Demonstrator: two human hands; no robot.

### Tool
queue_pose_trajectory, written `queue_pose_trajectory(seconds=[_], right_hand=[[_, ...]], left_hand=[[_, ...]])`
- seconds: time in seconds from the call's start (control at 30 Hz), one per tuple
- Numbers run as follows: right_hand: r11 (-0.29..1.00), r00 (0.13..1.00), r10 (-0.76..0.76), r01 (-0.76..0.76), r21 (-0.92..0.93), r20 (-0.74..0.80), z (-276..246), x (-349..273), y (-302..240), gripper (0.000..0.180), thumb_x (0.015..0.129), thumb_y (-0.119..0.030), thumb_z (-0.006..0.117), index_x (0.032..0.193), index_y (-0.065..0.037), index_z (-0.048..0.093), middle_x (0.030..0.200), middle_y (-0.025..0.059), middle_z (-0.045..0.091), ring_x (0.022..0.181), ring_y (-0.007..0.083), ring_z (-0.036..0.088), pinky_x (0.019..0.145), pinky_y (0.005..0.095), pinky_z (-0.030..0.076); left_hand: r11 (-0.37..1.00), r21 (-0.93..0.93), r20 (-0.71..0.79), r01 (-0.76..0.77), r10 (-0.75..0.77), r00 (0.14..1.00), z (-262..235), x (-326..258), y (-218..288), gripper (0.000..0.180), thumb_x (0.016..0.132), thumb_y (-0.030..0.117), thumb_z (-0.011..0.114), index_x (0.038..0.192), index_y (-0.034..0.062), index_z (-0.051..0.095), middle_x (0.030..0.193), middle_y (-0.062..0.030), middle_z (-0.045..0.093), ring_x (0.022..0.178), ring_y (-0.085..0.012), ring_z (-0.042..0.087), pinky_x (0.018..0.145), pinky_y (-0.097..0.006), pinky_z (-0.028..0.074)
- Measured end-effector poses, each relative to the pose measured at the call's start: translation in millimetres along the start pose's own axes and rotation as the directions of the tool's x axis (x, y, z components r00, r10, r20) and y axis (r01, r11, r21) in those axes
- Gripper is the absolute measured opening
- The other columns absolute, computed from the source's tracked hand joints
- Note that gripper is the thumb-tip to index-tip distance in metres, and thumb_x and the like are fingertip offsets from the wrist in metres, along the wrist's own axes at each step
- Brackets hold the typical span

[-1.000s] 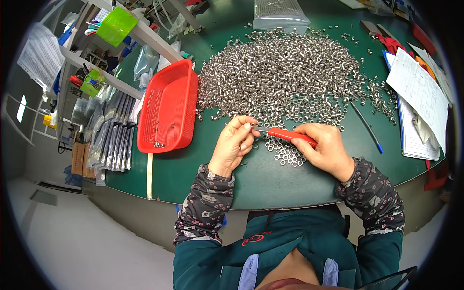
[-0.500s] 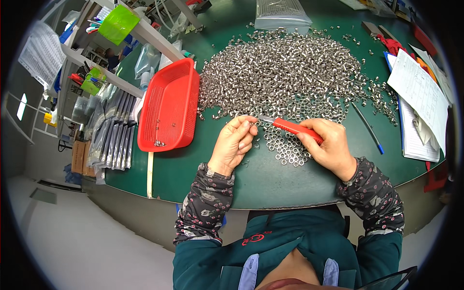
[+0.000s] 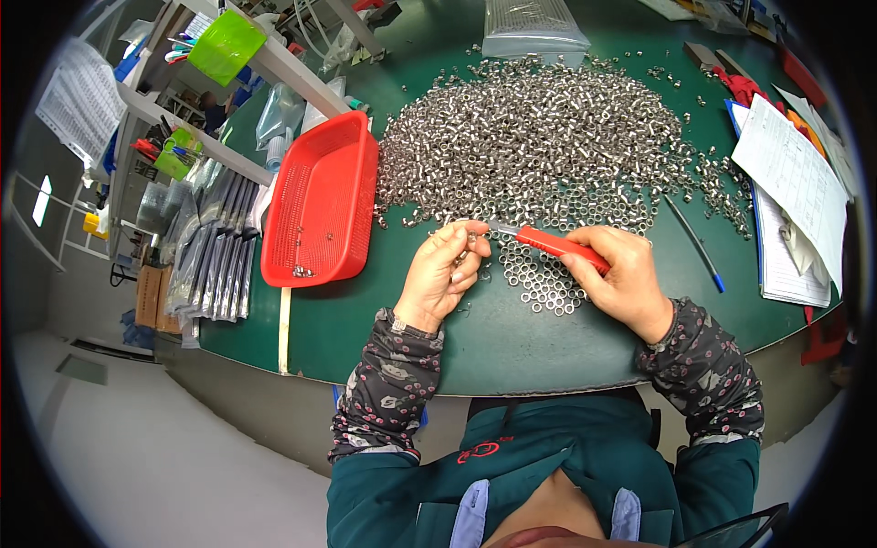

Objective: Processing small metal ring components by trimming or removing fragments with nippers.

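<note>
My right hand (image 3: 623,274) is wrapped round the red handle of a utility knife (image 3: 559,248). Its metal blade points left, to the fingertips of my left hand (image 3: 442,277). Those fingers are pinched on a small metal ring (image 3: 472,237), partly hidden by the fingertips. Under and beside the knife, several metal rings (image 3: 548,290) lie spread in a single layer on the green table (image 3: 493,342). Behind both hands rises a wide heap of the same small metal rings (image 3: 539,137).
Left of the heap stands a red plastic basket (image 3: 320,205) with a few metal pieces inside. A blue-capped pen (image 3: 696,245) and papers (image 3: 795,183) lie on the right. Bagged dark parts (image 3: 215,247) are stacked far left; a clear bag (image 3: 534,27) sits behind the heap.
The fingers of my left hand have shifted slightly, and more of the metal piece shows between them. The knife and my right hand stay almost in place.
</note>
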State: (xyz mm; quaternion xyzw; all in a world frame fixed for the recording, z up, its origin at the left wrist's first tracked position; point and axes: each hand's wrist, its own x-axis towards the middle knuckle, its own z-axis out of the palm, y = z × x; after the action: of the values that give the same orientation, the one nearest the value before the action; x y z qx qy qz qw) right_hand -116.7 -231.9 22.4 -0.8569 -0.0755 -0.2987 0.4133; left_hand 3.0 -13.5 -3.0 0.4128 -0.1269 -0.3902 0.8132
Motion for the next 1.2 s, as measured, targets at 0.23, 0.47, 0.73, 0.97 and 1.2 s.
queue_pose_trajectory(seconds=[0.23,0.47,0.73,0.97,1.2], right_hand=[[0.999,0.997,-0.026,0.028,0.019,-0.072,-4,4,-1,0.013,0.076,-0.011,0.068,0.084,-0.001,0.065,0.067,0.0111,0.062,0.056,0.024,0.06,0.05,0.0329,0.045],[1.0,0.994,-0.002,0.001,-0.003,-0.113,-10,4,9,0.013,0.075,-0.009,0.068,0.084,-0.001,0.065,0.066,0.0109,0.061,0.054,0.0233,0.058,0.05,0.0317,0.044],[1.0,0.995,-0.016,0.016,0.002,-0.097,-10,4,6,0.013,0.075,-0.009,0.067,0.085,-0.001,0.065,0.067,0.0113,0.061,0.055,0.0238,0.059,0.051,0.0319,0.045],[1.0,0.999,-0.006,0.006,0.013,-0.05,-11,3,5,0.013,0.076,-0.005,0.066,0.087,0.002,0.064,0.072,0.0129,0.062,0.059,0.0225,0.059,0.054,0.03,0.045],[1.0,0.996,-0.025,0.026,0.01,-0.081,-8,4,5,0.013,0.076,-0.012,0.068,0.084,-0.003,0.065,0.07,0.0104,0.063,0.059,0.0245,0.061,0.053,0.0325,0.047]], left_hand=[[0.985,0.02,-0.181,-0.174,0.175,0.968,14,-13,24,0.034,0.097,0.039,0.04,0.087,0.0088,0.051,0.077,-0.0036,0.047,0.052,-0.0062,0.035,0.038,-0.016,0.025],[0.503,0.79,-0.305,-0.349,0.818,0.487,-5,-32,121,0.023,0.095,0.026,0.05,0.078,0.0106,0.051,0.066,0.0028,0.05,0.046,-0.0002,0.034,0.037,-0.014,0.024],[-0.116,0.986,0.021,0.117,0.792,0.61,-64,-38,117,0.019,0.085,0.016,0.061,0.095,0.0,0.062,0.116,-0.0146,0.058,0.11,-0.0256,0.054,0.095,-0.034,0.039],[-0.248,0.946,0.289,-0.209,0.355,0.889,24,-8,31,0.02,0.074,-0.001,0.064,0.093,0.0024,0.059,0.082,-0.0097,0.055,0.077,-0.0223,0.059,0.067,-0.031,0.047],[-0.273,0.957,0.174,-0.096,0.28,0.944,28,-1,13,0.017,0.074,0.001,0.065,0.09,0.0034,0.058,0.082,-0.0089,0.054,0.074,-0.0232,0.059,0.064,-0.032,0.047]])
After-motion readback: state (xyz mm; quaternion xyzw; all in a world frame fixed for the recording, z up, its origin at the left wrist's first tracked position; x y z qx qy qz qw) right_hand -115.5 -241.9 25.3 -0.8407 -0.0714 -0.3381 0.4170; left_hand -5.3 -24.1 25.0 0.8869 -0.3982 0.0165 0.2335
